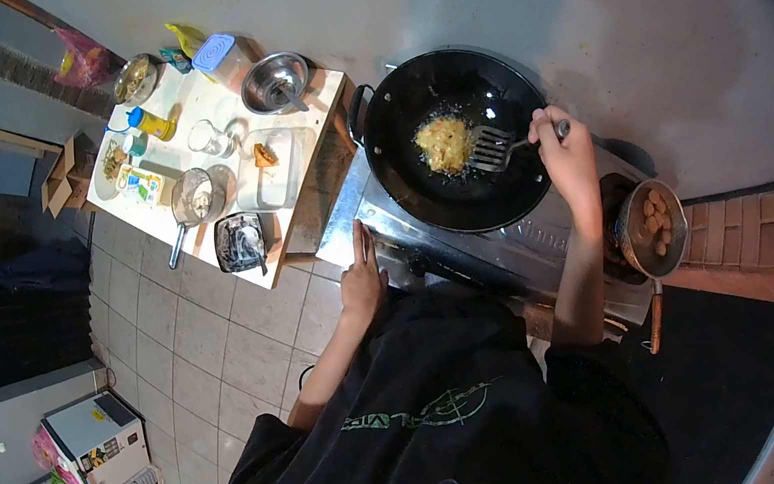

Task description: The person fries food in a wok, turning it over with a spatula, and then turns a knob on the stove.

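A black wok [448, 80] sits on a steel stove [510, 253], with a yellow fritter [443, 142] frying in its middle. My right hand [564, 158] grips the handle of a slotted metal spatula [492, 150], whose blade touches the fritter's right edge. My left hand [360, 282] rests flat on the stove's front left edge, fingers together, holding nothing.
A small table [322, 85] left of the stove carries a steel bowl [276, 82], a strainer [195, 197], jars, bottles and a clear tray. A pan of browned pieces [653, 225] stands right of the wok. Tiled floor [210, 341] lies below; a brick ledge [760, 233] runs right.
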{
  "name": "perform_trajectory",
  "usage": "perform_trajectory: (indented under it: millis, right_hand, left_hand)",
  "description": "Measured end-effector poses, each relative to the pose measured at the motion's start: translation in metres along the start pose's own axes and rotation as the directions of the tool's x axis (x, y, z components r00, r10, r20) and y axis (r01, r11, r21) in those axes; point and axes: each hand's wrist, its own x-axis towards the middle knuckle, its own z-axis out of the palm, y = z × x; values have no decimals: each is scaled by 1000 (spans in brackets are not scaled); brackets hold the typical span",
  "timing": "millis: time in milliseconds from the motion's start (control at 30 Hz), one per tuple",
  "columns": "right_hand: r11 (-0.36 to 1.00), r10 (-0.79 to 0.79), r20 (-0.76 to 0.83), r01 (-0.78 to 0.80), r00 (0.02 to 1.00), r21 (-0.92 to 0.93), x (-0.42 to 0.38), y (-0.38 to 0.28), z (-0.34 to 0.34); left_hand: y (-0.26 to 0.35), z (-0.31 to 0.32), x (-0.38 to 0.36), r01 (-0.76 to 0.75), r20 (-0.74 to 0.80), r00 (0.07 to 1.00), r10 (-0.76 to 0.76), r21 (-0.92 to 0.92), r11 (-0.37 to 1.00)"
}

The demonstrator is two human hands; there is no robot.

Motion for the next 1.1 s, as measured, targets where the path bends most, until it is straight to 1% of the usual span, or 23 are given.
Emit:
perform_trajectory:
  millis: [33,100,133,233,267,333,367,433,467,533,567,633,667,733,867,933,967,1033,1100]
  right_hand:
    - [1000,4,-7,-4,1000,2,1,0,0]
    - [988,-94,15,95,995,-120,2,0,1]
    - [989,-91,6,91,996,-116,3,0,1]
    - [999,-6,-6,6,1000,54,3,3,-1]
    - [998,-5,-11,5,1000,55,4,3,-2]
    - [993,-97,-64,91,993,-80,5,1,-4]
    - [993,-97,-66,92,993,-79,5,0,-5]
    - [978,-38,-18,33,999,-206,6,-1,-4]
    - [978,-39,-19,34,999,-206,5,-1,-4]
    - [993,-85,-36,82,996,-79,4,0,-2]
    - [993,-87,-34,84,996,-78,5,-1,-2]
    - [998,-57,-55,56,997,-24,4,-4,-2]
    - [998,-58,-55,56,997,-24,4,-5,-2]
    - [980,-34,2,34,999,-196,6,-8,0]
    - [982,-55,30,60,998,-180,6,-10,1]
    - [991,-120,-10,119,993,-53,7,-5,1]
    - [991,-120,-9,119,993,-55,7,-4,1]
    - [980,-25,16,28,1000,-196,6,-12,-1]
    - [983,-39,20,42,999,-177,5,-13,-3]
  left_hand:
    - [0,0,0,-6,-24,1000,6,9,1000]
    - [0,1,1,-7,-9,1000,7,19,1000]
    - [0,2,2,1,6,1000,-1,23,1000]
    - [-2,3,2,-11,-1,1000,11,-3,1000]
    - [-2,5,2,-15,-2,1000,15,0,1000]
    - [-2,7,2,-2,18,1000,3,-44,999]
    - [-3,7,3,-4,16,1000,5,-42,999]
    - [-1,3,2,-8,18,1000,9,-25,1000]
    - [-1,2,2,-9,16,1000,9,-24,1000]
    - [-1,-1,2,-13,23,1000,14,-34,999]
    - [-2,1,2,-9,21,1000,10,-34,999]
    - [-4,6,1,-30,-34,999,29,-41,999]
    - [-4,8,1,-30,-35,999,29,-42,999]
    - [-4,7,1,-46,-62,997,43,-52,998]
    - [-7,10,1,-44,-57,998,41,-42,998]
    - [-5,9,1,-27,-21,999,26,-44,999]
    - [-5,8,0,-27,-21,999,26,-46,999]
    - [-4,7,1,-41,-50,998,39,-40,998]
    - [-5,10,1,-50,-63,997,48,-37,998]
